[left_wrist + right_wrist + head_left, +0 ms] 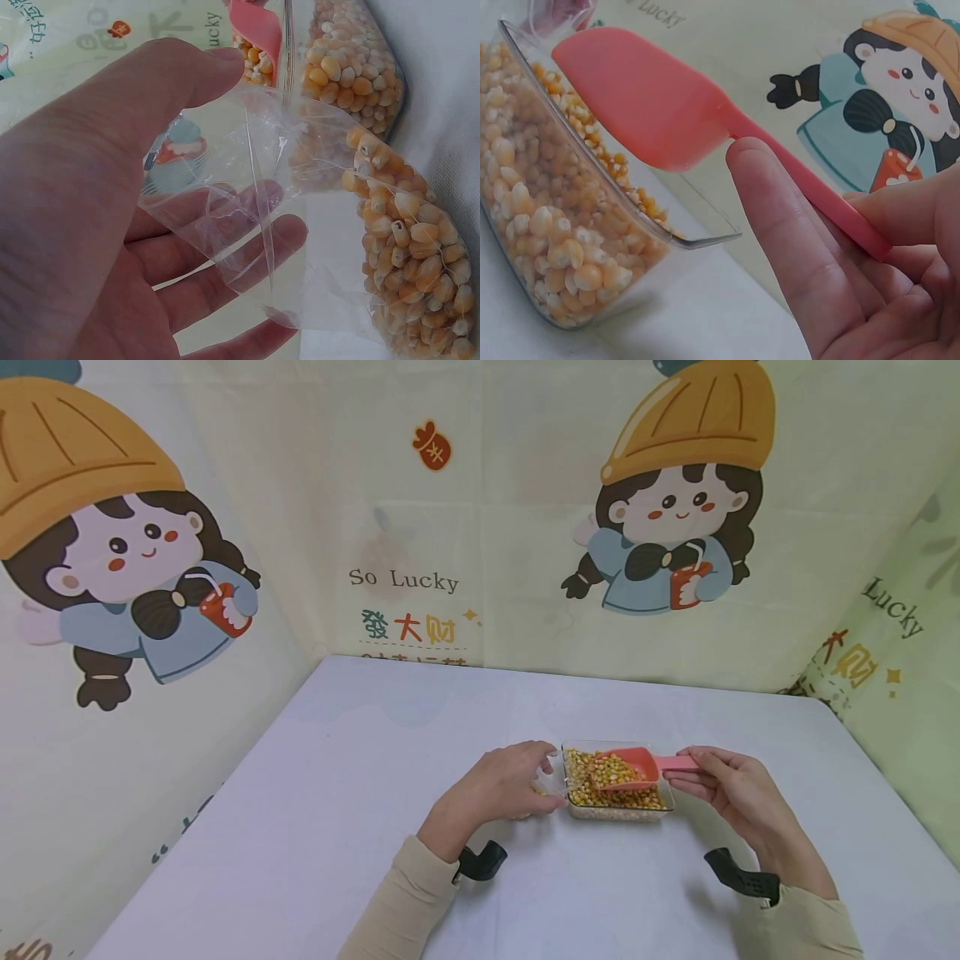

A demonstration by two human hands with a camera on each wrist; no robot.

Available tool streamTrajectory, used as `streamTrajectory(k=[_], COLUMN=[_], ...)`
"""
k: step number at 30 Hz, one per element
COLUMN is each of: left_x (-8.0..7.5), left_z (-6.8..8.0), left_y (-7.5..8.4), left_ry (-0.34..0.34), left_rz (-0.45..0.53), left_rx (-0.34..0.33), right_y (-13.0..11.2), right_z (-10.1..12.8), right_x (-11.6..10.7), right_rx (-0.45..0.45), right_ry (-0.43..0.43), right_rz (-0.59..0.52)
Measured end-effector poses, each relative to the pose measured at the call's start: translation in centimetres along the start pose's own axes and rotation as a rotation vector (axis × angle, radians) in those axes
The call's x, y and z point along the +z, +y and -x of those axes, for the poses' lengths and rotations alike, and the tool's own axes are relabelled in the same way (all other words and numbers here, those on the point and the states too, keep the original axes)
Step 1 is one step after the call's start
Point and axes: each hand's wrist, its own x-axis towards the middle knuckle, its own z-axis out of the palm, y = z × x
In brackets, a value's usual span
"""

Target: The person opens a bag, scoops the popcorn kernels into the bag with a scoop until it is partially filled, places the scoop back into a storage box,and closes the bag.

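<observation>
My left hand [506,783] holds a clear plastic bag [247,142] by its mouth, the film spread between thumb and fingers. Corn kernels [416,270] fill the bag's lower part, beside a clear rectangular container [621,814]. Many yellow kernels [581,768] lie inside that container. With my right hand [742,789] I grip the handle of a pink scoop [645,97] between thumb and fingers. Loaded with kernels, the scoop's bowl is over the container, its front towards the bag.
A white cloth [337,860] covers the table. Patterned fabric walls [525,527] with cartoon figures stand behind it and at both sides. Each wrist wears a black camera mount, one on the left [482,862] and one on the right [742,875].
</observation>
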Motion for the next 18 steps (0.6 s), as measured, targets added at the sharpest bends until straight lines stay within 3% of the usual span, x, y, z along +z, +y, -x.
streamTrajectory(k=[18], left_x=[-0.05], left_z=[-0.03], left_y=[-0.01], left_ry=[-0.021], left_rz=[0.006], left_rx=[-0.009], right_y=[-0.61], right_z=[0.34], right_x=[0.97], right_rx=[-0.054], right_ry=[-0.054], right_rz=[-0.061])
